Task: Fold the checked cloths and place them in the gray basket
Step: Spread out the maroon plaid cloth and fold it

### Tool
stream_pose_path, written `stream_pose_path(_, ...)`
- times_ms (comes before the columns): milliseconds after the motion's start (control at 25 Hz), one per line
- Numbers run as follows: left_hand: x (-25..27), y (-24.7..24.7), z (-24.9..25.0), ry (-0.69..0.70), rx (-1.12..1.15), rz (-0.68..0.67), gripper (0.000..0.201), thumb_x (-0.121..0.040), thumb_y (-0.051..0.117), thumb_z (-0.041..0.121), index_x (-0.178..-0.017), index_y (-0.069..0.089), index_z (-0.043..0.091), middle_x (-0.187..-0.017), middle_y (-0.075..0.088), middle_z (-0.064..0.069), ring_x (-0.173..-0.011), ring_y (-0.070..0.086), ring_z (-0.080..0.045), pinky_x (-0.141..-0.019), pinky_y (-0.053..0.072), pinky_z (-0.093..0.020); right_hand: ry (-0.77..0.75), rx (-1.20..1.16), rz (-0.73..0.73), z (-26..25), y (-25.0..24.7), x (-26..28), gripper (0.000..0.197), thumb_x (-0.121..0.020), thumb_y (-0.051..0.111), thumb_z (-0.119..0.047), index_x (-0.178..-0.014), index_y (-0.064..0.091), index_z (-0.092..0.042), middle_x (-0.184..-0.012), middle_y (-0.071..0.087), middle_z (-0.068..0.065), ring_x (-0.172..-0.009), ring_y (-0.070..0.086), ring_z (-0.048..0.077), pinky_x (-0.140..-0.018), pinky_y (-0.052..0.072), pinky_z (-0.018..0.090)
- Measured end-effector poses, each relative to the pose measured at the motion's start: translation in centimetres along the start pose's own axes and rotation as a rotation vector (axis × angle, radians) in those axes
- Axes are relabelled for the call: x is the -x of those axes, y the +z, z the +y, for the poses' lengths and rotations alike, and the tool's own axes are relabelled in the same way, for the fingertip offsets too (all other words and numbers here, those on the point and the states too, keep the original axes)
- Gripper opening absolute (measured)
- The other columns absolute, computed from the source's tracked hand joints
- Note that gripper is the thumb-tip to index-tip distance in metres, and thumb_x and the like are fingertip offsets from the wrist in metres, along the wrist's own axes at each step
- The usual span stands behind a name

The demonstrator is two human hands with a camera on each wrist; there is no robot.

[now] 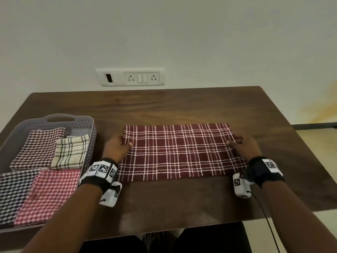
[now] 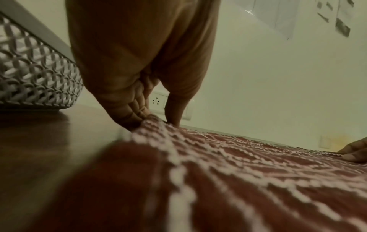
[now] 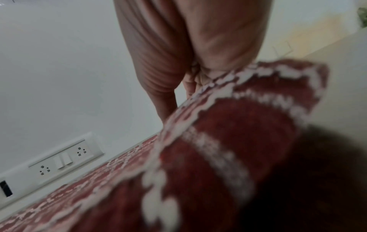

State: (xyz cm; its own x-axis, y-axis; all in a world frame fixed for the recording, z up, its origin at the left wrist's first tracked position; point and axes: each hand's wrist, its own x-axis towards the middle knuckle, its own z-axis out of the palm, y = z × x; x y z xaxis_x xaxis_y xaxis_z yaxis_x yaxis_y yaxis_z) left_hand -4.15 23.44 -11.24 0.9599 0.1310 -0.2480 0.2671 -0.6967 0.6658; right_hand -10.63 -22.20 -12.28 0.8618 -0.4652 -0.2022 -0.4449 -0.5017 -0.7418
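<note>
A maroon cloth with white checks [image 1: 180, 152] lies flat on the brown table [image 1: 182, 106] as a wide rectangle. My left hand [image 1: 119, 145] pinches its left edge, thumb on top and fingers under, as the left wrist view shows at the left hand [image 2: 147, 119] and the maroon cloth [image 2: 238, 164]. My right hand [image 1: 240, 145] pinches the right edge and lifts it slightly; in the right wrist view the right hand [image 3: 196, 81] holds the raised maroon cloth [image 3: 218, 133]. The gray basket [image 1: 80, 123] stands at the left with several folded checked cloths inside.
In the basket lie a cream checked cloth [image 1: 70, 152], a brown one [image 1: 38, 148], a red one [image 1: 49, 194] and a dark one [image 1: 11, 194]. A socket panel [image 1: 130, 77] is on the wall behind the table. A cable hangs from my right wrist.
</note>
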Motion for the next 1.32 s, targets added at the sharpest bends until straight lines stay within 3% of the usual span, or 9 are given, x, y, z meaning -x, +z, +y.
stream_pose_path(120, 1.8, -0.3, 0.3, 0.024, 0.036, 0.019, 0.042, -0.091, 0.067, 0.021, -0.128, 0.054, 0.007, -0.115, 0.066, -0.011, -0.099, 0.061, -0.022, -0.086, 0.044, -0.029, -0.014, 0.024, -0.006, 0.2, -0.4, 1.0, 0.038, -0.082, 0.078, -0.025, -0.116, 0.065, -0.012, -0.103, 0.072, 0.006, -0.091, 0.07, 0.025, -0.089, 0.057, 0.045)
stream_pose_path(400, 4.4, -1.3, -0.4, 0.009, -0.005, -0.05, 0.039, -0.094, 0.063, 0.023, -0.129, 0.053, 0.009, -0.117, 0.066, -0.014, -0.102, 0.061, -0.025, -0.088, 0.043, -0.031, -0.008, 0.055, -0.041, -0.1, -0.8, 2.8, 0.037, -0.084, 0.074, -0.015, -0.119, 0.063, -0.011, -0.105, 0.071, 0.008, -0.089, 0.069, 0.024, -0.086, 0.055, 0.038)
stream_pose_path(600, 4.7, -1.6, -1.2, -0.076, 0.128, -0.104, 0.048, -0.09, 0.067, 0.032, -0.132, 0.047, 0.019, -0.111, 0.066, -0.009, -0.094, 0.066, -0.023, -0.084, 0.056, -0.04, 0.049, 0.039, -0.118, -0.9, -1.1, 2.9, 0.043, -0.082, 0.077, -0.012, -0.121, 0.059, -0.01, -0.107, 0.07, 0.01, -0.089, 0.069, 0.026, -0.088, 0.055, 0.042)
stream_pose_path(720, 5.3, -1.4, -1.8, -0.104, 0.193, -0.188, 0.048, -0.088, 0.07, 0.027, -0.128, 0.045, 0.016, -0.107, 0.067, -0.006, -0.091, 0.068, -0.022, -0.085, 0.056, -0.043, 0.046, 0.041, -0.147, -1.6, -1.3, 3.1, 0.044, -0.078, 0.082, -0.012, -0.113, 0.056, -0.015, -0.1, 0.068, 0.005, -0.087, 0.068, 0.025, -0.088, 0.055, 0.042)
stream_pose_path(920, 6.0, -1.7, -2.6, -0.16, 0.259, -0.176, 0.047, -0.089, 0.068, 0.016, -0.132, 0.047, 0.016, -0.097, 0.069, -0.01, -0.09, 0.069, -0.025, -0.086, 0.056, -0.047, 0.043, 0.062, -0.176, -2.3, -1.7, 3.5, 0.041, -0.078, 0.082, -0.01, -0.107, 0.054, -0.018, -0.084, 0.065, -0.004, -0.076, 0.065, 0.017, -0.084, 0.052, 0.037)
stream_pose_path(1000, 6.0, -1.6, -2.6, -0.162, 0.2, -0.162, 0.048, -0.088, 0.069, 0.018, -0.131, 0.049, 0.016, -0.098, 0.069, -0.01, -0.091, 0.068, -0.025, -0.088, 0.056, -0.047, 0.055, 0.07, -0.184, -2.2, -1.5, 3.3, 0.042, -0.076, 0.083, -0.011, -0.109, 0.059, -0.014, -0.089, 0.07, 0.001, -0.078, 0.069, 0.02, -0.087, 0.055, 0.041)
stream_pose_path(1120, 6.3, -1.6, -1.8, -0.132, 0.009, -0.116, 0.047, -0.087, 0.067, 0.019, -0.131, 0.05, 0.013, -0.114, 0.066, -0.011, -0.094, 0.062, -0.02, -0.087, 0.051, -0.034, 0.038, 0.127, -0.179, -2.3, -1.6, 3.3, 0.042, -0.073, 0.087, -0.017, -0.107, 0.063, -0.012, -0.091, 0.072, 0.002, -0.078, 0.07, 0.02, -0.085, 0.056, 0.04)
stream_pose_path(1200, 7.1, -1.6, -0.6, -0.117, -0.124, -0.1, 0.046, -0.086, 0.066, 0.018, -0.127, 0.046, 0.012, -0.121, 0.061, -0.014, -0.1, 0.062, -0.027, -0.088, 0.05, -0.037, 0.042, 0.214, -0.163, -2.1, -1.8, 3.6, 0.038, -0.071, 0.087, -0.032, -0.099, 0.067, -0.016, -0.087, 0.072, -0.002, -0.079, 0.069, 0.019, -0.08, 0.056, 0.037)
stream_pose_path(1320, 8.5, -0.4, 1.2, 0.029, -0.472, -0.023, 0.068, -0.078, 0.072, 0.017, -0.136, 0.036, 0.014, -0.139, 0.038, -0.016, -0.124, 0.047, -0.034, -0.098, 0.049, -0.044, 0.12, 0.428, -0.158, -1.4, -2.2, 4.9, 0.047, -0.07, 0.082, -0.054, -0.093, 0.068, -0.016, -0.087, 0.071, 0.003, -0.079, 0.066, 0.02, -0.066, 0.05, 0.031)
